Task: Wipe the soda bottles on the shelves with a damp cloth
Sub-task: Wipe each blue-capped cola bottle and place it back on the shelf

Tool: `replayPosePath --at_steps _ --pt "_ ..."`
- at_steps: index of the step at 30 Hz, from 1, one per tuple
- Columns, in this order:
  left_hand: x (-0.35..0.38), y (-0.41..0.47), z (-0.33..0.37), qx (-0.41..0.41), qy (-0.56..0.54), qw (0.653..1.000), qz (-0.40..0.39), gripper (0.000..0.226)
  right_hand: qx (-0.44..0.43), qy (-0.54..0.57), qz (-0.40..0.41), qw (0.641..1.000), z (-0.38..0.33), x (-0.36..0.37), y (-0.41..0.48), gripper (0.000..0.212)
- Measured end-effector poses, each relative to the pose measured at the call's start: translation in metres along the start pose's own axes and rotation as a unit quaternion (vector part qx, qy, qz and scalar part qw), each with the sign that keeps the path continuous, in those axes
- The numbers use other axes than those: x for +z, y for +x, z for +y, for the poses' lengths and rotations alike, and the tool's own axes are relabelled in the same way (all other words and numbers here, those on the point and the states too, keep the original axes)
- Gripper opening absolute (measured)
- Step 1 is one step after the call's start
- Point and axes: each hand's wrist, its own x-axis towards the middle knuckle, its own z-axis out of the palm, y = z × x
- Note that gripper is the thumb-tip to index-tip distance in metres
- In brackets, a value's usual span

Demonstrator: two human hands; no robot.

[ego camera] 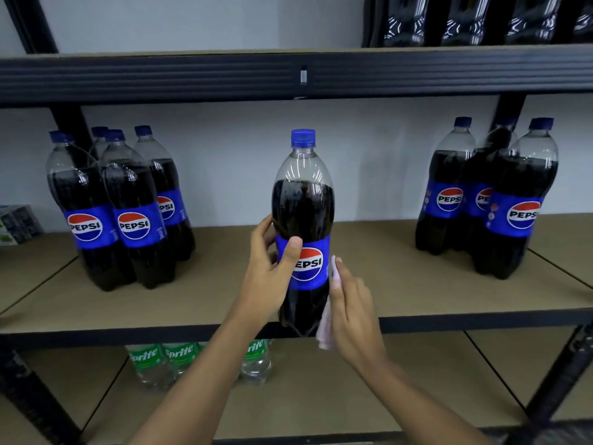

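An upright Pepsi bottle (303, 203), dark cola with a blue cap and label, is at the front edge of the shelf (417, 284). A pale pink cloth (324, 332) lies against its lower right side.

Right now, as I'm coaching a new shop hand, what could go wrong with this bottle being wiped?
1. The left hand alone grips the Pepsi bottle, whose base is at the shelf's front edge; wetted by the cloth, it could slip and drop toward the Sprite bottles below.
2. The right hand presses the cloth only on the lower right side, and the left thumb covers the label, so patches may go unwiped.
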Motion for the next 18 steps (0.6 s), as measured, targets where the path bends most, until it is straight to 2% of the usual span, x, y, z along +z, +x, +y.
replayPosePath --at_steps 2,5,9,11,13,15,16,18 --pt "-0.001 -0.002 -0.004 -0.002 -0.006 1.000 -0.003 0.054 -0.005 -0.144 -0.009 0.990 0.012 -0.015 0.015 0.051" --pt "-0.001 -0.002 -0.007 -0.006 -0.007 1.000 -0.008 0.053 0.012 -0.307 -0.037 0.951 0.033 -0.023 0.035 0.045" --pt "-0.002 0.002 -0.010 -0.011 -0.009 1.000 0.001 0.063 0.021 -0.417 -0.122 0.900 0.062 -0.019 0.040 0.046" --pt "-0.005 0.004 -0.013 -0.010 -0.001 1.000 0.002 0.065 0.016 -0.450 -0.165 0.877 0.064 -0.020 0.037 0.060" --pt "-0.007 0.005 -0.016 -0.010 0.008 1.000 -0.007 0.066 0.028 -0.449 -0.183 0.874 0.060 -0.022 0.037 0.072" --pt "-0.010 0.004 -0.017 -0.006 0.020 1.000 -0.020 0.069 0.062 -0.407 -0.179 0.893 0.048 -0.023 0.041 0.059" --pt "-0.010 0.002 -0.018 -0.004 0.027 0.999 -0.026 0.069 0.072 -0.357 -0.153 0.919 0.042 -0.024 0.041 0.051" --pt "-0.012 -0.002 -0.021 0.002 0.029 0.999 -0.024 0.067 0.072 -0.160 -0.087 0.981 0.020 -0.029 0.037 0.046"
